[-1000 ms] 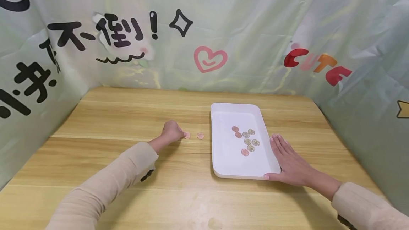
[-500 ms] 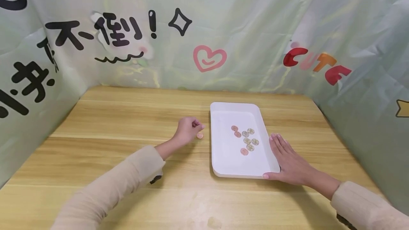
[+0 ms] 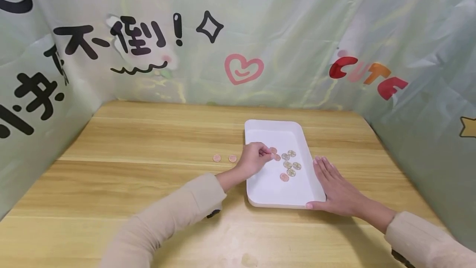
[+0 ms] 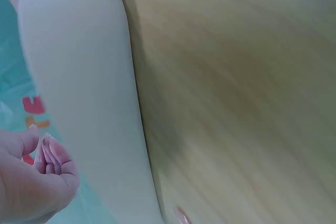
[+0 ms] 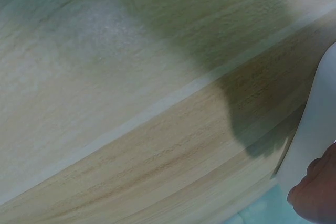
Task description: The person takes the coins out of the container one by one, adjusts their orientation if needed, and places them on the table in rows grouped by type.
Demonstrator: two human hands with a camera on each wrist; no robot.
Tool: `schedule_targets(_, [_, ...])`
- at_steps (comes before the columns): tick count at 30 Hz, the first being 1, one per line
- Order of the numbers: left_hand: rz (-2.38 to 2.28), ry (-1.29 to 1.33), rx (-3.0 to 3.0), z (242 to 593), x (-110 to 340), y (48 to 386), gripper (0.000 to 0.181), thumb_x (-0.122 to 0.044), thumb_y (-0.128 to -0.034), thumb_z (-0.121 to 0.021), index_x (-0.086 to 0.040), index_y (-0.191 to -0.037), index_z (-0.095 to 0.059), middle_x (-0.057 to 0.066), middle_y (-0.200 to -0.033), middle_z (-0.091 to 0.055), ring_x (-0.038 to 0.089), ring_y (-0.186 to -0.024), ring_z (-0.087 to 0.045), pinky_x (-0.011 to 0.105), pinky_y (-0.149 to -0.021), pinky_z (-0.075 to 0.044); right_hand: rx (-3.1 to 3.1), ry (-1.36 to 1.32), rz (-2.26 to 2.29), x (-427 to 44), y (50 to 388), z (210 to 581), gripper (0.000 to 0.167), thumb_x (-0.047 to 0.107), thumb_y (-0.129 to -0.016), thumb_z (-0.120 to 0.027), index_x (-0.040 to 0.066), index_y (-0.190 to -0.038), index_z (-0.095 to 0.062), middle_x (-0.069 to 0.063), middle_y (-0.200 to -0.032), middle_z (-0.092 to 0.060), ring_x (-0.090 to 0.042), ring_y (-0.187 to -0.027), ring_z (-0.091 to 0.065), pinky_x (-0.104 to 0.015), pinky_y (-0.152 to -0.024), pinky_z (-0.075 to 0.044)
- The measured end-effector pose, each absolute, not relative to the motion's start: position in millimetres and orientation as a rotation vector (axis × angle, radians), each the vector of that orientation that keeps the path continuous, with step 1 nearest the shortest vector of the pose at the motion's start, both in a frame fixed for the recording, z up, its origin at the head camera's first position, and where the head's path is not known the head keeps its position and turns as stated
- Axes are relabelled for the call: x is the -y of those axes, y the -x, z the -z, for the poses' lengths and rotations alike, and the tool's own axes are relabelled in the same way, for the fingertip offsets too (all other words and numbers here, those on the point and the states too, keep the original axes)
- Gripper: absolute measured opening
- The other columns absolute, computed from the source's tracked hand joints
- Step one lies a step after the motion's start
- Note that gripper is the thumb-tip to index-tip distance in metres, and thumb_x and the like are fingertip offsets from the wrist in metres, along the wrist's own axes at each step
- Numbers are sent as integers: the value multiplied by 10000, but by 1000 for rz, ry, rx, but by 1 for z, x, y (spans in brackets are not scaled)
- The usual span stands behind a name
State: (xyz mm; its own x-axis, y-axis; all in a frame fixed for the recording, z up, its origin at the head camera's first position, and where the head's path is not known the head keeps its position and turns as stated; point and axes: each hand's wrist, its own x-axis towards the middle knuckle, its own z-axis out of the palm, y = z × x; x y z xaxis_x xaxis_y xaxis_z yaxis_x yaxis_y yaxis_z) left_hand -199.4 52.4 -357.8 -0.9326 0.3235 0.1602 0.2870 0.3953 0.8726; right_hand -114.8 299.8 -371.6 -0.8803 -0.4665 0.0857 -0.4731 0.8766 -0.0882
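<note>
My left hand (image 3: 253,159) is over the white tray (image 3: 265,193), its thumb and fingertips beside two copper-coloured coins (image 3: 273,150). In the left wrist view the left hand (image 4: 39,177) has its thumb and forefinger close together, with a small gap and nothing seen between them. A third copper-coloured coin (image 3: 284,177) lies nearer in the tray, by several pale gold or silvery coins (image 3: 287,164). Against the tray's right side rests my right hand (image 3: 340,191), fingers straight along the wall and thumb at the near corner.
Two copper-coloured coins (image 3: 217,158) lie apart on the wooden table (image 3: 148,144), left of the tray. A printed fabric curtain (image 3: 297,32) closes in the back and both sides.
My left hand has moved right, from a coin on the table to the coins in the tray, leaving two coins on the table. The right hand has stayed still.
</note>
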Motion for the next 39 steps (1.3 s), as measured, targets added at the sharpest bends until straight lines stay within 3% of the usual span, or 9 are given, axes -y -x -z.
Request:
schedule_targets(5, [-1526, -611, -2611, 369, -75, 194, 85, -29, -797, -694, 35, -837, -656, 119, -811, -686, 126, -700, -603, 104, -611, -465, 2991, -742, -179, -300, 114, 372, 1113, 636, -739, -618, -144, -1403, -182, -344, -1465, -199, -372, -1425, -73, -87, -1037, 197])
schedule_targets(11, [-1324, -570, -2621, 379, -90, 192, 154, -59, -742, -751, 9, -840, -652, 50, -687, -609, 38, -596, -460, 102, -532, -385, 2992, -744, -183, -300, 115, 372, 1111, 635, -740, -618, -141, -1404, -183, -340, -1467, -200, -383, -1419, -91, -87, -1040, 195])
schedule_targets(16, [-1229, -496, -2626, 383, -96, 191, 255, -100, -695, -796, 0, -860, -629, 42, -824, -633, 80, -677, -542, 138, -618, -443, 2987, -747, -189, -300, 115, 373, 1111, 634, -741, -618, -136, -1409, -175, -341, -1466, -201, -378, -1422, -84, -85, -1038, 195])
schedule_targets(22, [-1112, -487, -2675, 386, -102, 187, 246, -100, -712, -787, -3, -904, -669, 29, -1003, -652, 130, -762, -600, 161, -684, -491, 2980, -750, -190, -301, 114, 373, 1109, 633, -739, -620, -140, -1404, -185, -349, -1459, -211, -392, -1414, -102, -79, -1036, 191])
schedule_targets(32, [-985, -557, -2749, 384, -103, 187, 164, -99, -710, -789, -33, -821, -687, 55, -875, -681, 170, -771, -620, 189, -700, -490, 2970, -758, -186, -301, 114, 373, 1107, 631, -745, -615, -147, -1401, -180, -359, -1452, -214, -371, -1425, -73, -85, -1041, 191])
schedule_targets(39, [-1027, -551, -2708, 380, -101, 191, 130, -60, -702, -784, -19, -796, -704, 33, -947, -643, 161, -804, -604, 175, -698, -484, 2974, -752, -182, -302, 115, 374, 1112, 634, -744, -615, -144, -1405, -174, -357, -1454, -211, -360, -1429, -57, -85, -1037, 195])
